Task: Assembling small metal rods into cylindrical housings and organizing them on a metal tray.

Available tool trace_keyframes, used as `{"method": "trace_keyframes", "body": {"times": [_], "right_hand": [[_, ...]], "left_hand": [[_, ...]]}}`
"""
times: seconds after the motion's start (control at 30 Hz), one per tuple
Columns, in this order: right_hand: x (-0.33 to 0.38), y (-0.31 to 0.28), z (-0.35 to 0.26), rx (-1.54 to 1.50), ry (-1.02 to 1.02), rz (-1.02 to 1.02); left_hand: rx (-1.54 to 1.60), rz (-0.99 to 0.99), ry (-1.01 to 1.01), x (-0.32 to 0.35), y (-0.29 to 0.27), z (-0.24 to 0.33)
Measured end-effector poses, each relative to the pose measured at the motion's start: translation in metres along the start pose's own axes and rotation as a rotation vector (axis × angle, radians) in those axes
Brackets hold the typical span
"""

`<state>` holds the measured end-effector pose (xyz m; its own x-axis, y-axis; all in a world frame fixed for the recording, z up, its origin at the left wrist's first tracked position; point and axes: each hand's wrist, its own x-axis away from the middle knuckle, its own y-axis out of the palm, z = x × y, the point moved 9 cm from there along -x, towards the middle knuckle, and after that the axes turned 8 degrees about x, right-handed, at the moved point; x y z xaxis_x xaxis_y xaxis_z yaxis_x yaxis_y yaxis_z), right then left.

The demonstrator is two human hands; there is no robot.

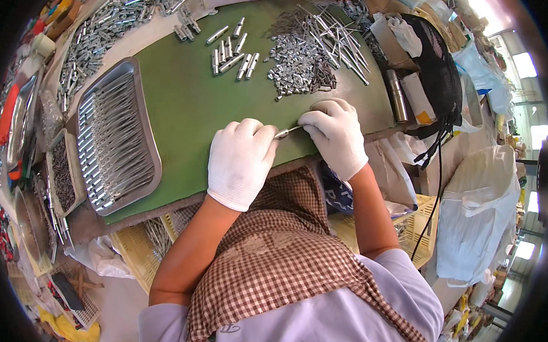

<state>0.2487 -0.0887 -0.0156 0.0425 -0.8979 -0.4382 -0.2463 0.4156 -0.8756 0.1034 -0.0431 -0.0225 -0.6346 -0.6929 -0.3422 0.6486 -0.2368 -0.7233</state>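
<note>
Both my hands wear white knitted gloves and meet above the near part of the green mat (185,125). A short silvery metal tube (282,134) pokes out from the fingers of my left hand (241,164), which is closed around it. My right hand (335,137) pinches a thin metal rod (295,128) whose other end meets the tube. Whether the rod sits inside the tube or only touches it, I cannot tell. Beyond my hands lie several loose metal tubes (229,49) and a heap of small metal fittings (293,57).
A steel tray (148,109) on the left holds rows of rods with tube ends. Long thin rods (342,41) lie at the far right. A big pile of tubes (103,44) covers the far left. A metal cylinder (397,97) and a black mesh bag (432,56) stand right.
</note>
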Motion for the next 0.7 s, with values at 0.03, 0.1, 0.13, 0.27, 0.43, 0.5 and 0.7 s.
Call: {"method": "trace_keyframes", "body": {"times": [0.03,0.1,0.13,0.27,0.43,0.5,0.7], "right_hand": [[-0.001,-0.001,0.002,0.002,0.000,0.001],[-0.001,-0.010,0.022,-0.052,0.146,0.067],[0.000,-0.011,0.041,-0.089,0.223,0.101],[-0.009,-0.005,0.078,-0.123,0.370,0.131],[-0.021,0.006,0.072,0.187,0.300,-0.064],[-0.021,0.001,0.059,0.187,0.268,-0.032],[-0.016,-0.006,-0.017,-0.083,-0.027,-0.066]], "left_hand": [[0.001,0.001,0.002,0.000,0.000,0.000],[-0.003,-0.009,-0.002,0.001,0.001,0.001],[-0.001,-0.007,-0.003,0.000,0.000,0.001],[0.009,0.007,0.020,0.000,0.000,0.001],[0.031,0.024,0.015,0.002,-0.002,0.000],[0.041,0.033,0.023,0.002,0.000,0.000],[0.022,0.014,0.027,0.001,-0.001,0.000]]}}
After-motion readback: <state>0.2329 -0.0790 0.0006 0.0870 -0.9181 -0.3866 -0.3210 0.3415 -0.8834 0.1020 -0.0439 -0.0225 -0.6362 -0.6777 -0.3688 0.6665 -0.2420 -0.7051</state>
